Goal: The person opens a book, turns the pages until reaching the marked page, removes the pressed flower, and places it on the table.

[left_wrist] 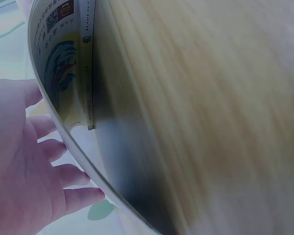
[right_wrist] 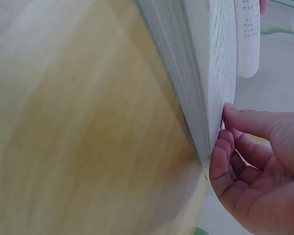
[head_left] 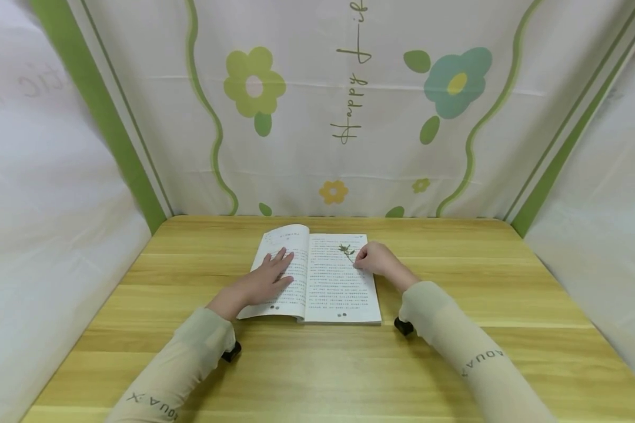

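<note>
An open book (head_left: 341,291) with printed pages lies on the table. My left hand (head_left: 264,281) rests on its left page, fingers spread and fairly straight. The left wrist view shows that hand (left_wrist: 32,161) against the curved-up book leaf, whose cover underside has a blue and yellow picture (left_wrist: 63,66). On the upper part of the right page lies a small dried plant sprig (head_left: 345,250) with greenish-brown leaves. My right hand (head_left: 377,259) pinches the end of its thin stem at the page's right edge. In the right wrist view, the hand (right_wrist: 259,166) hides most of the stem.
The wooden table (head_left: 455,305) extends around the book on all sides. A white curtain (head_left: 307,147) with flower prints and lettering hangs behind its far edge, with more white cloth (head_left: 53,194) at the left and right.
</note>
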